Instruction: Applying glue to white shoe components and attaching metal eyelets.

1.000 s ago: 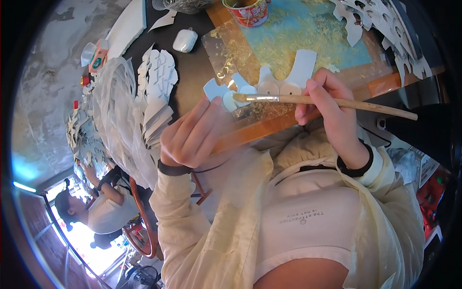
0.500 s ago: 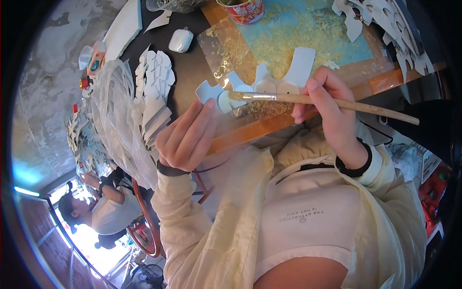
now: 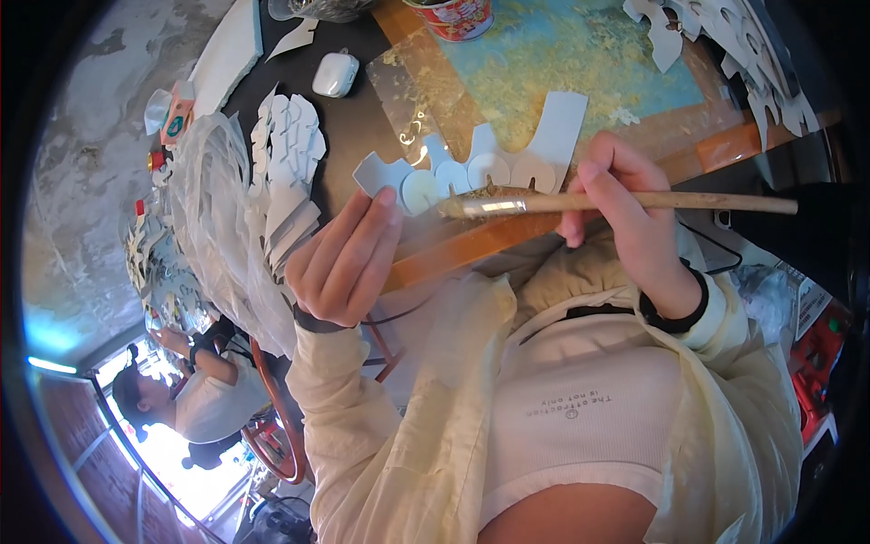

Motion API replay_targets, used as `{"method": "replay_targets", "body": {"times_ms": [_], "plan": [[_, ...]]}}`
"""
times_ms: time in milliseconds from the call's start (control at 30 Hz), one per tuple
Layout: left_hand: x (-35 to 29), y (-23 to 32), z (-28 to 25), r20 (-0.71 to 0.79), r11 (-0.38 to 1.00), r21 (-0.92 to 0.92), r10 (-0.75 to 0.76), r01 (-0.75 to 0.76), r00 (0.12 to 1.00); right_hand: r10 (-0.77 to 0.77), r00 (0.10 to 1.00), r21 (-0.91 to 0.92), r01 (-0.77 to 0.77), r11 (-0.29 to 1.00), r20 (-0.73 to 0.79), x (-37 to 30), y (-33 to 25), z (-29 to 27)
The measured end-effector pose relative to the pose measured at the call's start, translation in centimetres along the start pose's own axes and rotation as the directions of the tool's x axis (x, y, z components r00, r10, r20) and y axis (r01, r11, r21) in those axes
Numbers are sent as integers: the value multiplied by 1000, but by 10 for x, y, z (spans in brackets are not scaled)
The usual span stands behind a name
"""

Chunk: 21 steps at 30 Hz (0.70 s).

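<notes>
Pinched at its left end by the closed fingers of my left hand is a white cut-out piece, with tabs along its far edge and a row of round discs along its near side. My right hand grips a flat paintbrush by its wooden handle, thumb on top. The bristles, yellowish and pointing left, lie just right of the leftmost cream disc, low against the piece's near edge. Whether they touch it, I cannot tell.
A blue sheet strewn with yellowish flakes lies beyond, with a red patterned cup. White cut pieces are stacked at left beside clear plastic; more pieces lie far right. Another person sits at left.
The brush has shifted slightly right and toward me, off the leftmost disc, and its handle is more level. The white piece has moved a little left with my left hand, uncovering more discs.
</notes>
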<state>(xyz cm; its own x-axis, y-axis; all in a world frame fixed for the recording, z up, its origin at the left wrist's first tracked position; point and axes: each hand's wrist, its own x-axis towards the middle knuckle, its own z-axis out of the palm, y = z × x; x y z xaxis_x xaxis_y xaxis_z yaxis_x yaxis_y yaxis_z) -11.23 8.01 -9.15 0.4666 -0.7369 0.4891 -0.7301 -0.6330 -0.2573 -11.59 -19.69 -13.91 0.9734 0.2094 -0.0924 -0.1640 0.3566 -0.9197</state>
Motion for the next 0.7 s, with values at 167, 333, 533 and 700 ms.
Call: {"method": "replay_targets", "body": {"times_ms": [167,333,533,700], "plan": [[1,-2,1,-42,999,-22,40,-41,998,-108,990,85,116,990,-93,5,-10,-13],[5,-1,0,-57,999,-27,44,-46,997,-277,959,-196,260,945,-60,44,-12,0],[3,-5,-4,-51,998,-26,61,-62,997,-469,883,-92,466,880,-13,48,-62,28],[-4,-7,-2,-64,998,-15,57,-58,996,-562,820,-67,558,827,-109,23,-79,-5]]}}
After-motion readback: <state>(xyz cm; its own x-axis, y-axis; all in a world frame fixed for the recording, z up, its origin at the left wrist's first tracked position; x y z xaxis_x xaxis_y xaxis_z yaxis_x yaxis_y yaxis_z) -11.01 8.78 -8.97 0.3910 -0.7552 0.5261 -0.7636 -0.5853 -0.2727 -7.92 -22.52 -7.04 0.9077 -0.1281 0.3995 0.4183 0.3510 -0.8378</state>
